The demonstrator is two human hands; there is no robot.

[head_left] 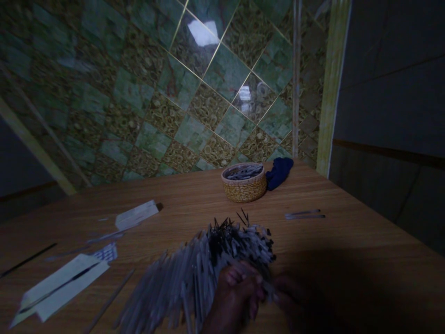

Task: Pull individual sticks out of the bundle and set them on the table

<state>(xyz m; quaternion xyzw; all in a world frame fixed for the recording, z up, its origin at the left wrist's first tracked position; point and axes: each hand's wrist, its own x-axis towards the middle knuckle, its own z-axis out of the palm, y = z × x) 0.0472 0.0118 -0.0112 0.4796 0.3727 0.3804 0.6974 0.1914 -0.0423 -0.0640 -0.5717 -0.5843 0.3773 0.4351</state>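
Left fingers (249, 285) pinch a slim piece (269, 289); right fingers (283, 297): closure indeterminable. Stray contact could scatter the loose pile (196, 266) beside them.

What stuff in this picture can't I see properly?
All in the head view:
Right hand's grip: lost in shadow and blur.
Thin piece in the left hand's grip: shape blurred.
Stick pile: some near ends cut off by the bottom edge.
Basket: floor hidden by its wall and contents.
White oblong: too blurred to tell box from paper.
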